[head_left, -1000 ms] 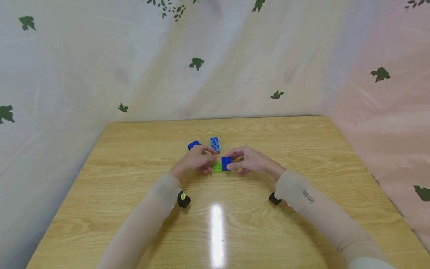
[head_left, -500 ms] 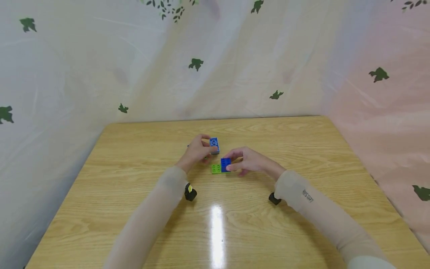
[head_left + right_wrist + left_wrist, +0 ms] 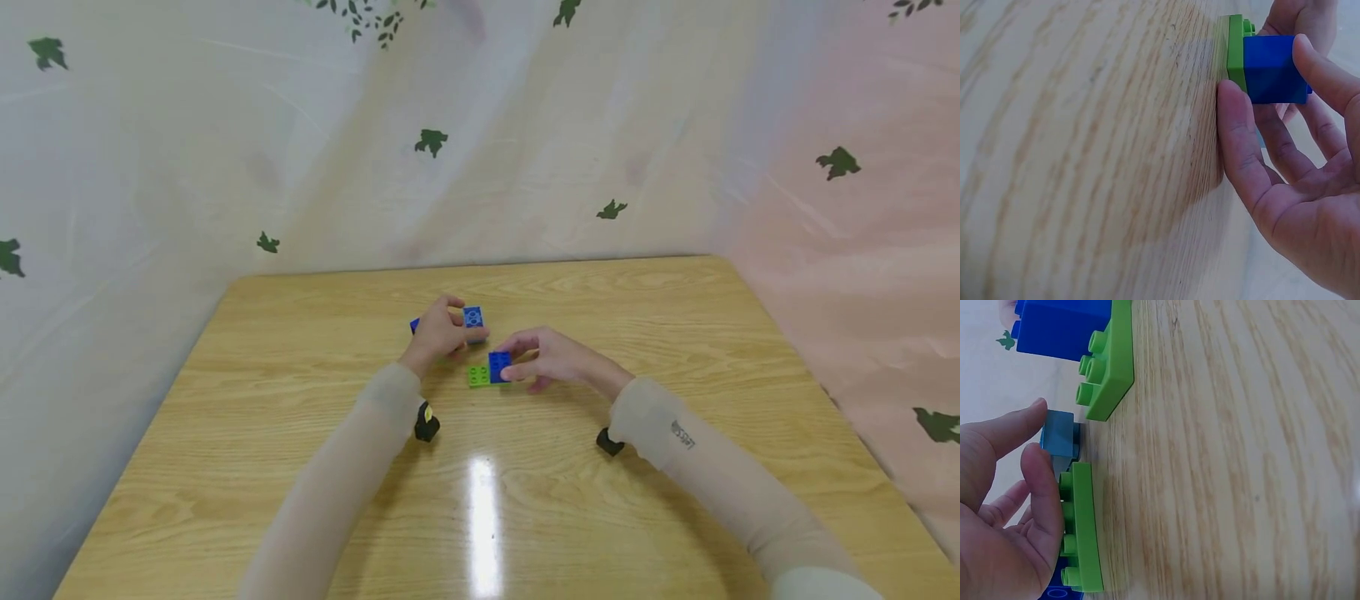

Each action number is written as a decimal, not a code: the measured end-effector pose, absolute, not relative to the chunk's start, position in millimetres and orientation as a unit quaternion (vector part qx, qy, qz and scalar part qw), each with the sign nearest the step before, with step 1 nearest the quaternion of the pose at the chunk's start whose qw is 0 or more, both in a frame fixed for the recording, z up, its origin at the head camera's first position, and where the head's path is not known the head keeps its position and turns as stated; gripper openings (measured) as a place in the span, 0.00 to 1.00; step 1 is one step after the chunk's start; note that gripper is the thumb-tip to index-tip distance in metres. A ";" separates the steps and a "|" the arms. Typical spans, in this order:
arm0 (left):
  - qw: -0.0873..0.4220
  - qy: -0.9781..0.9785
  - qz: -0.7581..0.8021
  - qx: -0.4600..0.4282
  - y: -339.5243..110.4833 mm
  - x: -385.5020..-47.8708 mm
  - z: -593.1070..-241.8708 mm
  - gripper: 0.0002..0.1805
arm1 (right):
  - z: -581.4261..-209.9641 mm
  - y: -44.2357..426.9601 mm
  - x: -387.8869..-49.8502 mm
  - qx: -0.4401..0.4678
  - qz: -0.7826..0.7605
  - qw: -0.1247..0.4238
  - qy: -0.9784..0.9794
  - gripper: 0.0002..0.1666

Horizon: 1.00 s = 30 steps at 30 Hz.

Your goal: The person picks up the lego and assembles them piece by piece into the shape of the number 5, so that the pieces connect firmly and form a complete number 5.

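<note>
My right hand (image 3: 551,358) holds a dark blue brick (image 3: 498,367) on a green base brick (image 3: 477,377); in the right wrist view its thumb touches the blue brick's top edge and a fingertip rests beside the green base. My left hand (image 3: 437,335) is at a light blue brick (image 3: 472,317) that lies studs down farther back. The thumb reaches across that brick's near part, the other fingers lie left of it, and no firm pinch shows. Below this hand in the left wrist view is a second green brick (image 3: 1082,531).
Another dark blue brick (image 3: 415,326) lies left of my left hand, mostly hidden behind it. The wooden table (image 3: 637,517) ends at the back against a pale curtain (image 3: 525,167) with leaf prints. A bright reflection crosses the near tabletop.
My left hand has moved from the green base brick back to the light blue brick. My right hand keeps its hold on the dark blue brick. The view has shifted slightly.
</note>
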<state>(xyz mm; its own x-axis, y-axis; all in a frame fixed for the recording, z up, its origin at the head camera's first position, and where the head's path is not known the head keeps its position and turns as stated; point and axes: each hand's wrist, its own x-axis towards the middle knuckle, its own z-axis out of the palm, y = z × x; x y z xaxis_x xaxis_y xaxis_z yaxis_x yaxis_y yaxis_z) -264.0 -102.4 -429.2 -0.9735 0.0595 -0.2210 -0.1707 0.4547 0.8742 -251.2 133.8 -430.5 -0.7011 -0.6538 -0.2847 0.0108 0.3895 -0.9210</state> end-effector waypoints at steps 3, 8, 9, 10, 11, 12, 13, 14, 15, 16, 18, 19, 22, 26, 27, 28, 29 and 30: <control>0.110 0.848 0.517 -0.030 -101.9 -265.4 -429.7 0.42 | -429.6 134.3 -251.0 -0.210 -0.516 0.321 0.766 0.25; 0.114 0.848 0.517 -0.026 -100.5 -266.8 -428.5 0.42 | -428.8 135.4 -250.1 -0.207 -0.518 0.317 0.767 0.25; 0.115 0.848 0.516 -0.026 -100.3 -267.0 -428.2 0.41 | -428.8 135.6 -249.8 -0.205 -0.518 0.318 0.767 0.24; 0.115 0.850 0.514 -0.025 -100.0 -267.1 -428.0 0.41 | -428.8 135.6 -249.5 -0.204 -0.517 0.318 0.768 0.24; 0.118 0.851 0.512 -0.024 -99.7 -267.0 -427.7 0.41 | -428.9 135.6 -249.3 -0.203 -0.517 0.319 0.768 0.24; 0.119 0.852 0.509 -0.023 -99.7 -267.2 -427.7 0.41 | -428.5 135.6 -249.0 -0.201 -0.517 0.319 0.769 0.24; 0.120 0.855 0.504 -0.023 -99.8 -267.6 -427.8 0.41 | -429.1 135.5 -249.2 -0.200 -0.516 0.319 0.769 0.25; 0.121 0.857 0.499 -0.025 -100.0 -268.1 -428.1 0.40 | -429.7 135.4 -249.5 -0.200 -0.515 0.320 0.770 0.25; 0.122 0.861 0.494 -0.027 -100.1 -268.3 -428.2 0.40 | -429.8 135.0 -249.7 -0.200 -0.515 0.320 0.770 0.25; 0.124 0.863 0.489 -0.028 -100.3 -268.3 -428.2 0.40 | -430.3 134.7 -250.0 -0.200 -0.514 0.321 0.770 0.25; 0.126 0.867 0.482 -0.029 -100.8 -268.9 -428.3 0.41 | -431.5 134.3 -251.0 -0.201 -0.514 0.322 0.769 0.25; 0.126 0.868 0.479 -0.030 -101.0 -268.8 -428.6 0.41 | -432.2 134.1 -251.4 -0.202 -0.513 0.323 0.769 0.25; 0.124 0.871 0.475 -0.026 -101.3 -268.3 -429.3 0.42 | -433.1 133.9 -252.4 -0.205 -0.513 0.323 0.769 0.25; 0.116 0.878 0.463 -0.021 -101.1 -268.4 -430.4 0.43 | -433.7 134.3 -253.1 -0.210 -0.513 0.322 0.767 0.26; 0.114 0.881 0.460 -0.019 -101.0 -268.3 -430.5 0.44 | -433.5 134.4 -252.9 -0.211 -0.514 0.322 0.767 0.26; 0.112 0.883 0.456 -0.017 -100.8 -268.0 -430.4 0.45 | -433.4 134.5 -252.7 -0.210 -0.514 0.323 0.767 0.26; 0.110 0.885 0.452 -0.015 -100.7 -267.7 -430.3 0.46 | -433.3 134.5 -252.4 -0.210 -0.515 0.323 0.766 0.25; 0.108 0.887 0.448 -0.013 -100.4 -267.3 -430.2 0.46 | -433.0 134.5 -252.1 -0.209 -0.515 0.323 0.766 0.25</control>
<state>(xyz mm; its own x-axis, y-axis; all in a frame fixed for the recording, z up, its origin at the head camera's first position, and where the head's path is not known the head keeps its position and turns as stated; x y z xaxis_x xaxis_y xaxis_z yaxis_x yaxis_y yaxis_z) -267.3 -100.4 -430.2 -0.9764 0.0740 -0.2030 -0.1194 0.5981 0.7925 -252.1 134.5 -433.0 -0.7043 -0.6528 -0.2790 0.0126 0.3814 -0.9243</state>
